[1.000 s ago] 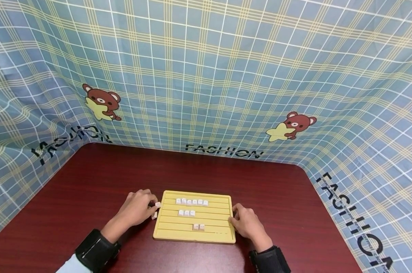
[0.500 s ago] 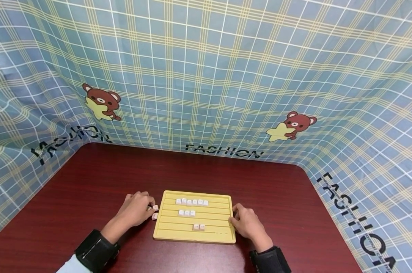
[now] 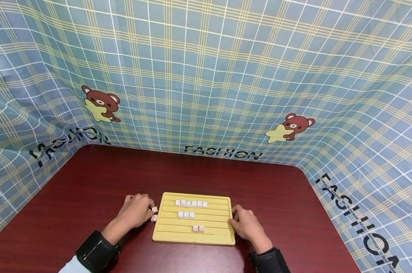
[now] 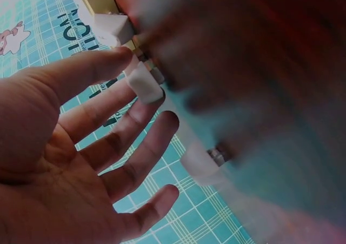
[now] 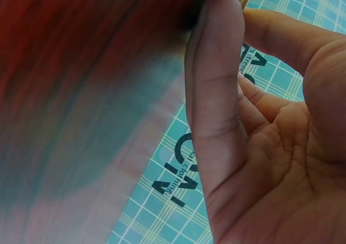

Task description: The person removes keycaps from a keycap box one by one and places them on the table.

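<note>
While clamping yellow rectangular tray (image 3: 172, 232) in right grip (image 3: 249, 226), ease small white cube (image 3: 154, 209) at left grip (image 3: 135, 210); cannot tell if pinched.

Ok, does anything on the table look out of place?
Yes, mildly: loose white blocks lie off the yellow tray, beside its left edge by the left hand, while the other blocks sit in rows on it. Nothing looks spilled or broken.

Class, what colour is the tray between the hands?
The tray is yellow, clearest in the head view.
</note>
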`<state>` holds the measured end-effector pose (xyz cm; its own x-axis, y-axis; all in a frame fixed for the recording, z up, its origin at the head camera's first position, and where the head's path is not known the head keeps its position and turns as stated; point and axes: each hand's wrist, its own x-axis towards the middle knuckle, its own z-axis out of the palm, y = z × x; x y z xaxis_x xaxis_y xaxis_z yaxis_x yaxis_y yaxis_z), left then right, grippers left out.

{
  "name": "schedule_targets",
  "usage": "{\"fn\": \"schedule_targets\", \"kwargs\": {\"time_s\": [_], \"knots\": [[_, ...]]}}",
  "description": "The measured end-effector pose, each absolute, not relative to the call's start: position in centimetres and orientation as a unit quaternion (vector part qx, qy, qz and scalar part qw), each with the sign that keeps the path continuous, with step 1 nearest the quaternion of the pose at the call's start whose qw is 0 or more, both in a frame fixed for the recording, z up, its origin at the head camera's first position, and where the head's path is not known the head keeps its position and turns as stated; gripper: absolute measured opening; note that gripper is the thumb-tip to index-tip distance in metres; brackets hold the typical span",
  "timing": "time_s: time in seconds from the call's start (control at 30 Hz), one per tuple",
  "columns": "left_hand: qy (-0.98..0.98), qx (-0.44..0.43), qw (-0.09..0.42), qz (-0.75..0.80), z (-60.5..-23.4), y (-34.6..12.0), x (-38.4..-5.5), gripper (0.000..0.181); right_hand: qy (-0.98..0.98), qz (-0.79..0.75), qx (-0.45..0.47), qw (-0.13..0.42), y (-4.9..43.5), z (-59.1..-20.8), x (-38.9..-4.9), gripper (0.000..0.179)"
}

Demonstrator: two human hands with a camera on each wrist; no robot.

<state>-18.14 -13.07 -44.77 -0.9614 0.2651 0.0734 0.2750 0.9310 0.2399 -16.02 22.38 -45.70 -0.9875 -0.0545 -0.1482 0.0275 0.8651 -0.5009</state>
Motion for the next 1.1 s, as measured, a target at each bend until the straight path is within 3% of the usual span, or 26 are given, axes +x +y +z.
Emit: {"fn": "schedule_targets", "kwargs": {"time_s": [0.7, 1.1], "knots": [[-0.981, -0.141, 0.027, -0.132, -44.6, -12.9, -18.3, 0.007, 0.963, -0.258, -0.009, 0.072, 22.5, -45.8, -16.1, 0.032], [-0.978, -0.153, 0.056, -0.132, -43.3, -11.6, -18.0, 0.013, 0.965, -0.256, -0.013, 0.063, 22.4, -46.0, -16.0, 0.030]]}}
